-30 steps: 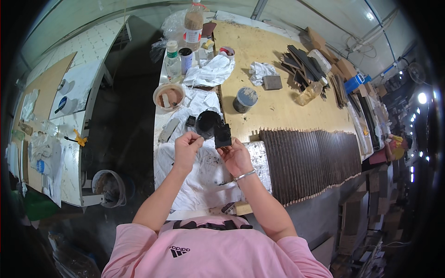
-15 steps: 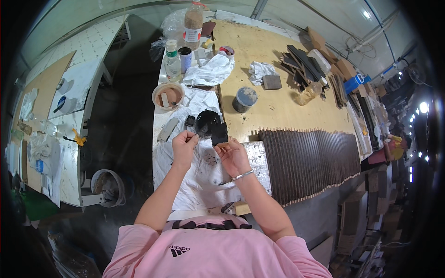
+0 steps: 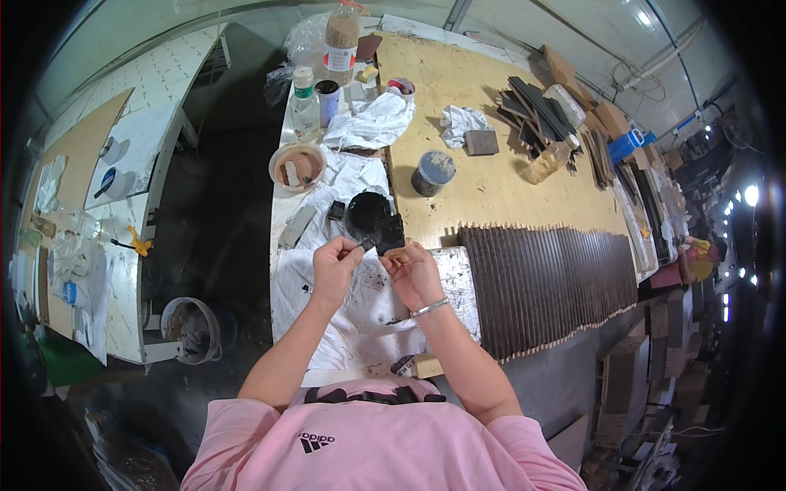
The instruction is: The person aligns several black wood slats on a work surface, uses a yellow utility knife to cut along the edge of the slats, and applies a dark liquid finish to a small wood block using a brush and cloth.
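Observation:
My right hand point(image 3: 416, 274), with a silver bracelet at the wrist, pinches the lower edge of a flat black rectangular piece point(image 3: 391, 231). Beside it, my left hand point(image 3: 336, 268) is closed in a pinch on a small thin dark piece point(image 3: 368, 244), whose tip is at the black piece's left side. Just beyond both hands stands a round tub of glossy black paste point(image 3: 366, 211). A small black block point(image 3: 336, 210) lies left of that tub. Under my hands spreads a white cloth point(image 3: 327, 344) with black stains.
Right of my hands lies a long row of dark strips point(image 3: 548, 286) with pale ends. Further off are a grey tub point(image 3: 434, 173), a tub of brown paste point(image 3: 297, 168), bottles point(image 3: 304, 106), crumpled cloths point(image 3: 372, 123) and stacked dark boards point(image 3: 532, 114). A bucket point(image 3: 191, 331) stands on the floor at left.
My left hand has moved right, bringing its small dark piece up to the black rectangular piece. My right hand has barely moved and still holds its piece.

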The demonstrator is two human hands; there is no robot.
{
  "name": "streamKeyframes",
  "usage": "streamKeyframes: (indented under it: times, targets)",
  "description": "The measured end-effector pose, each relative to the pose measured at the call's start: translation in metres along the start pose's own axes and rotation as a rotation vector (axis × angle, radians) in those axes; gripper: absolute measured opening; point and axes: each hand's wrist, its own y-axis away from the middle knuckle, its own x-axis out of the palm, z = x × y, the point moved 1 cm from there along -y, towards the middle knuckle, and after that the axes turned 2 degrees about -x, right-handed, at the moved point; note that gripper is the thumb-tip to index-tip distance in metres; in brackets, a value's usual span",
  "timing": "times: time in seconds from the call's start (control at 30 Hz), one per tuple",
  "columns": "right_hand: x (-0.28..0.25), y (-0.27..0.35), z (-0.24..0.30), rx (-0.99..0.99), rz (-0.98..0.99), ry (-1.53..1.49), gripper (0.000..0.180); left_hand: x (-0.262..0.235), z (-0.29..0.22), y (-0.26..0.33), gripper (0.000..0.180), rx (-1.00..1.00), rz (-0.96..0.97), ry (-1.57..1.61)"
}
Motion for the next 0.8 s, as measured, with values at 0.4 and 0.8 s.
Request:
streamKeyframes:
  times: [0.4,0.8]
  targets:
    - [-0.01,0.012,0.005,0.066,0.144,-0.067,0.024,-0.001,-0.012,-0.032,0.002,0.038,-0.009,-0.159]
    - [-0.02,0.024,0.015,0.105,0.199,-0.169,0.031,0.006,-0.001,-0.051,0.01,0.128,-0.103,-0.538]
